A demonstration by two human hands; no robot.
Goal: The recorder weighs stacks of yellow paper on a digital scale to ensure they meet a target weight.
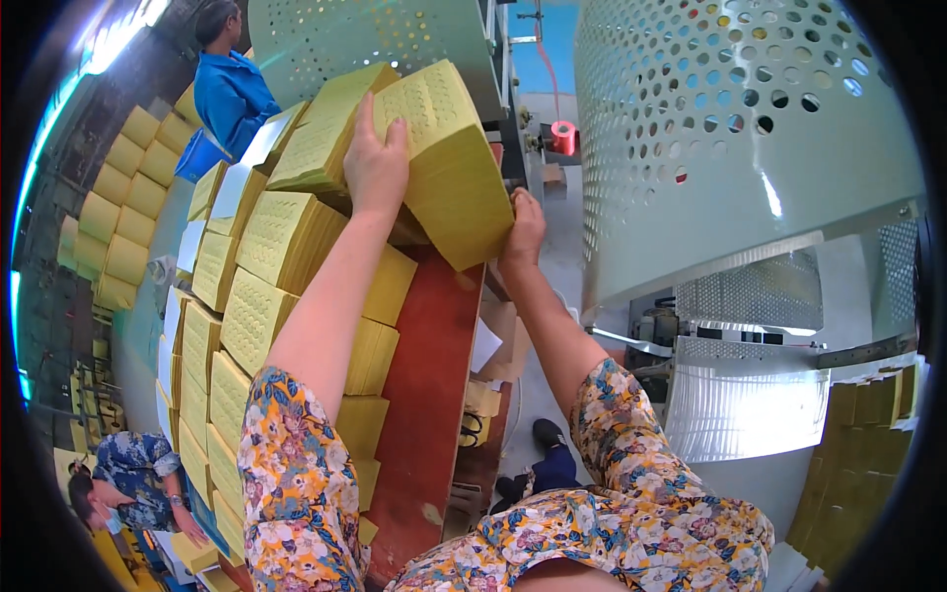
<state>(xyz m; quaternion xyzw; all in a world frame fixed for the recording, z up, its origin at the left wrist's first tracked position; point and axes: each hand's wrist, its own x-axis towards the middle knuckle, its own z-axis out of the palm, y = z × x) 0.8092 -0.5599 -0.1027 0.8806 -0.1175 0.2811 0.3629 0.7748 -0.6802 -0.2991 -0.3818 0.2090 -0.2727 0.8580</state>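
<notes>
A thick block of yellow paper sheets (pixel 454 187), its top stamped with rows of small curved marks, is gripped between my two hands. My left hand (pixel 380 163) presses its left side near the top, fingers pointing away from me. At the lower right corner, my right hand (pixel 524 232) holds the opposite side with its fingers bent round the edge. The block sits tilted over the far end of a red tabletop (pixel 424 395); whether its underside touches the table is hidden. Just left of it stands a similar yellow stack (pixel 321 143).
Rows of yellow paper stacks (pixel 261 316) line the table's left side, some topped with white sheets (pixel 230 190). A perforated pale green guard (pixel 730 148) rises at right. A person in blue (pixel 232 94) stands far left, another (pixel 138 483) at lower left. A red spool (pixel 563 138) lies beyond.
</notes>
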